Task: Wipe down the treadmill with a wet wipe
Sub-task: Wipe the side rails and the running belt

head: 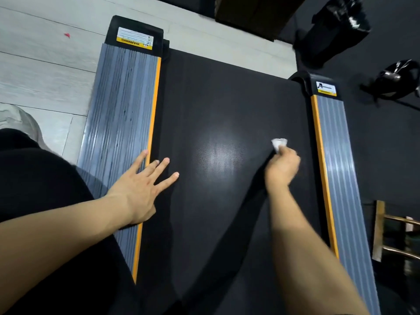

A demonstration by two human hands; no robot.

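The treadmill's black belt point(218, 105) runs up the middle of the view, with a shiny patch near its centre. Grey ribbed side rails with orange edges flank it, the left rail point(122, 98) and the right rail point(334, 137). My right hand point(283, 169) grips a small crumpled white wet wipe point(279, 144) and holds it against the belt close to the right rail. My left hand point(141, 187) lies flat with fingers spread across the left rail's orange edge and the belt.
Pale wooden floor point(45, 64) lies to the left of the treadmill. Dark floor on the right holds black objects point(336, 23) at the top right and a gold-coloured metal frame point(395, 235) at the right edge. My dark-clothed leg point(34, 178) fills the lower left.
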